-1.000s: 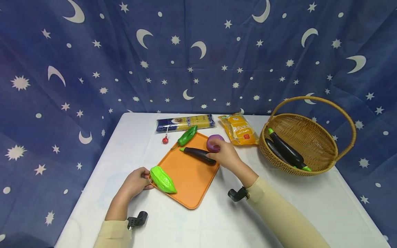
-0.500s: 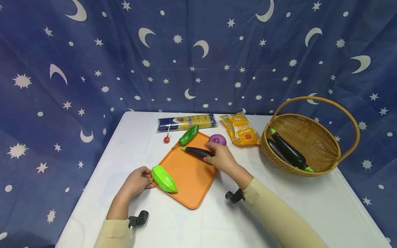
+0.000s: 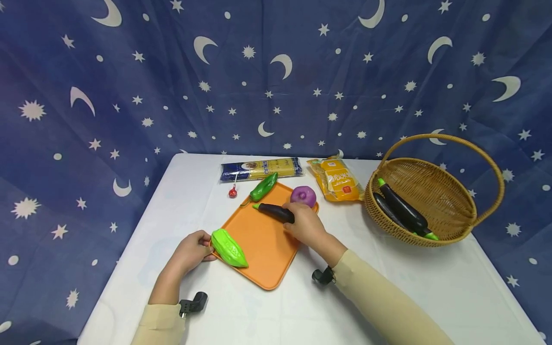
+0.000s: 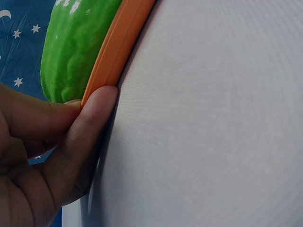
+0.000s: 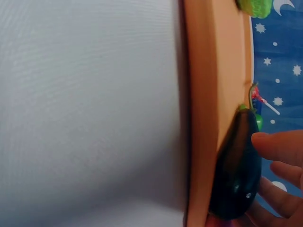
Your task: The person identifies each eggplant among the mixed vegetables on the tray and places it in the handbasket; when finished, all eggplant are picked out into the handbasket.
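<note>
My left hand (image 3: 192, 251) pinches the left corner of an orange tray (image 3: 258, 254), thumb above and a finger below the rim in the left wrist view. A light green bitter melon (image 3: 229, 248) lies beside it on the tray. With its fingers and thumb, my right hand (image 3: 307, 226) holds the thick end of a dark eggplant (image 3: 273, 212) lying on the tray. In the right wrist view the thumb touches the eggplant (image 5: 236, 165) and the other fingers reach round its far side. A purple onion (image 3: 303, 195) sits at the tray's far right corner, just beyond the right hand.
A green pepper (image 3: 264, 187) lies across the tray's far edge. Behind it are a lollipop (image 3: 233, 192), a spaghetti pack (image 3: 260, 169) and an orange food bag (image 3: 336, 179). A wicker basket (image 3: 448, 191) with eggplants stands at right.
My right hand has let go of the onion, drawn back slightly, and closed round the eggplant's thick end. The left hand keeps its pinch on the tray.
</note>
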Demonstrator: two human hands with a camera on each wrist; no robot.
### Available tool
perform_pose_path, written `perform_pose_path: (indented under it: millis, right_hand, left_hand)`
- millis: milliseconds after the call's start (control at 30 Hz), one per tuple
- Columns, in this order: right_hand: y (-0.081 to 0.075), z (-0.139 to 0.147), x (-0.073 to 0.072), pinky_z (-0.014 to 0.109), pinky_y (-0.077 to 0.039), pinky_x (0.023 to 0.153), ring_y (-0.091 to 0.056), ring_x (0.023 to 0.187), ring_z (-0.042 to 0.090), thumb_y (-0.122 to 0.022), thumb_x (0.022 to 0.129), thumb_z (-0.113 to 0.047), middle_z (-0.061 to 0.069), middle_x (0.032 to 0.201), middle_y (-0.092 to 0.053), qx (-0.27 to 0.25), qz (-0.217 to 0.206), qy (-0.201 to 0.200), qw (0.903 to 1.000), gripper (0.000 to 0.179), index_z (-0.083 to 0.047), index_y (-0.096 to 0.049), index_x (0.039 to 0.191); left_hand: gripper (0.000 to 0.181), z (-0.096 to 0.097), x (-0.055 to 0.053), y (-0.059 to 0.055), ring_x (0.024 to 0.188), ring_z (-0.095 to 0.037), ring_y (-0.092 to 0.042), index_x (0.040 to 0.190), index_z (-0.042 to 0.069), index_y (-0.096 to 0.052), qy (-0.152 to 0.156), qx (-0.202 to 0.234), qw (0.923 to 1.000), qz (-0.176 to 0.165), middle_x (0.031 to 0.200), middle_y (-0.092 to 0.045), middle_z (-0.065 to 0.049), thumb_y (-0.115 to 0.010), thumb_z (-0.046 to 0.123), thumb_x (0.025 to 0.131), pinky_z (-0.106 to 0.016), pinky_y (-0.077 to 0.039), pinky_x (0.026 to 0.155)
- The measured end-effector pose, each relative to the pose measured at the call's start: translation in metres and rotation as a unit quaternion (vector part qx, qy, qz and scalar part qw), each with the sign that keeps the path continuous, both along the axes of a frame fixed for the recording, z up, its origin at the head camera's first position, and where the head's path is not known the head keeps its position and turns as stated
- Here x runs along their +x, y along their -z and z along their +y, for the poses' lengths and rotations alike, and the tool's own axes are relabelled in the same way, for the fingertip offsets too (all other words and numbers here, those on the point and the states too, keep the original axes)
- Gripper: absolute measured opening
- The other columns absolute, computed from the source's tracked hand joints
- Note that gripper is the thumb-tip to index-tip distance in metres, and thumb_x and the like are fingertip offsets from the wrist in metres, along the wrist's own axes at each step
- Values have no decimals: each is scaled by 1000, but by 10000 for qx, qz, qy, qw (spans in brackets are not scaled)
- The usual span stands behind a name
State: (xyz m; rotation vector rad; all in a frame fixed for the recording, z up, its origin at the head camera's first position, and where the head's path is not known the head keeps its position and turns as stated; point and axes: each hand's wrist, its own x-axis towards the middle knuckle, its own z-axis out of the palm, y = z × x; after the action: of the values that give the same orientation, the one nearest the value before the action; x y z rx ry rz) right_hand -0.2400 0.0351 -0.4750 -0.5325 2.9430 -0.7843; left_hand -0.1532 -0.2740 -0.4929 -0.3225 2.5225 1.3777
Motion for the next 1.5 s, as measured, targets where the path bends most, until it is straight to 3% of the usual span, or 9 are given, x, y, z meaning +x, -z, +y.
perform_pose_path:
  millis: [600,867,1133,1500]
  right_hand:
    - [10,-5,1,45,-49,103,-60,119,29,-80,84,-13,12,131,-62,327,221,12,9992,49,-9,-64,130]
    - [10,-3,-2,44,-52,99,-62,111,26,-82,81,-11,12,126,-66,-208,-161,106,9996,49,-10,-67,128]
    - [4,-1,-1,38,-56,80,-62,89,23,-83,81,-12,10,117,-68,-938,-700,362,9925,48,-16,-68,127]
    - [-7,5,-1,46,-54,95,-61,106,27,-84,81,-16,6,122,-67,-1391,-798,579,9854,46,-18,-69,125]
  left_hand:
    - [23,0,0,0,76,-18,-64,114,-8,-59,31,-146,9999,65,100,-56,-16,-62,-4,91,-29,-60,68]
    - [23,0,-1,0,76,-18,-65,113,-8,-59,42,-80,10000,24,101,-56,-16,-62,-4,91,-29,-60,68]
    - [23,-1,-2,-1,74,-17,-66,114,-8,-58,10,68,10000,-45,101,-55,-16,-60,-6,91,-29,-61,67]
    - [24,0,-2,0,74,-17,-66,115,-9,-57,21,93,9999,-54,100,-54,-17,-60,-6,91,-29,-61,67]
